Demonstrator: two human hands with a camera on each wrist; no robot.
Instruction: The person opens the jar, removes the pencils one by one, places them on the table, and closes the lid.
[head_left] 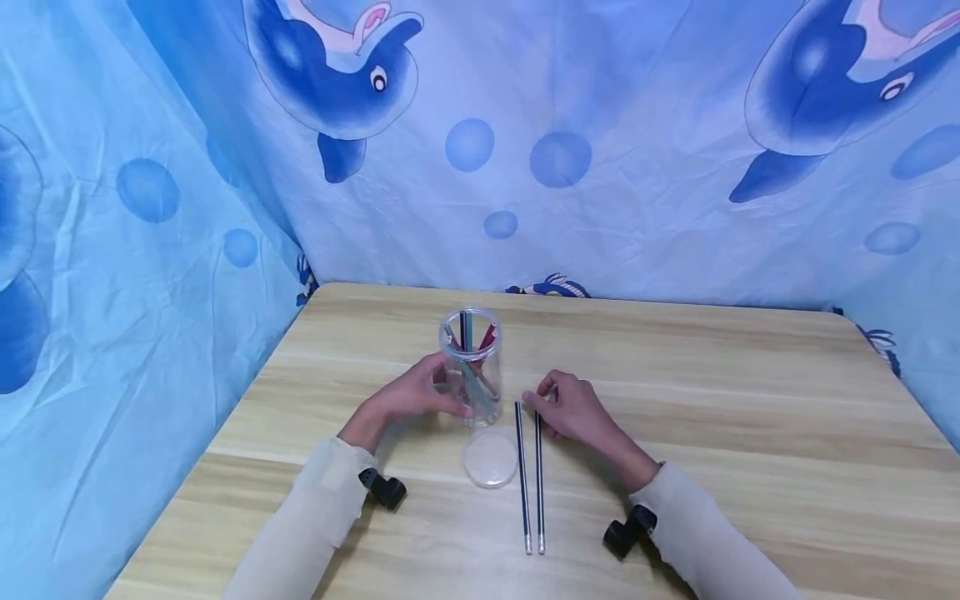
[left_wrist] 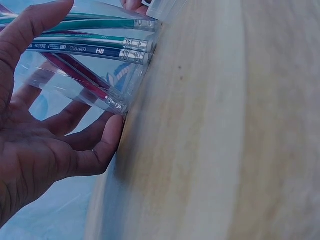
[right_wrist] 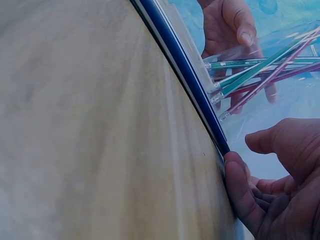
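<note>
A clear plastic jar [head_left: 491,379] stands upright on the table, with several pencils [left_wrist: 82,49] in green, dark blue and red inside. My left hand [head_left: 416,389] holds the jar, thumb on the near side and fingers behind it. Two dark striped pencils [head_left: 523,479] lie side by side to the right of a round clear lid [head_left: 490,458]. At the far end of the right-hand pencil is my right hand [head_left: 573,408]. In the right wrist view its index fingertip touches a blue pencil [right_wrist: 187,75], while the thumb stays apart from it.
The wood-grain table [head_left: 750,400] reaches a blue dolphin-print cloth [head_left: 637,225] at the back and on the left. A small black camera [head_left: 384,489] sits on the left wrist and another black camera [head_left: 630,532] on the right.
</note>
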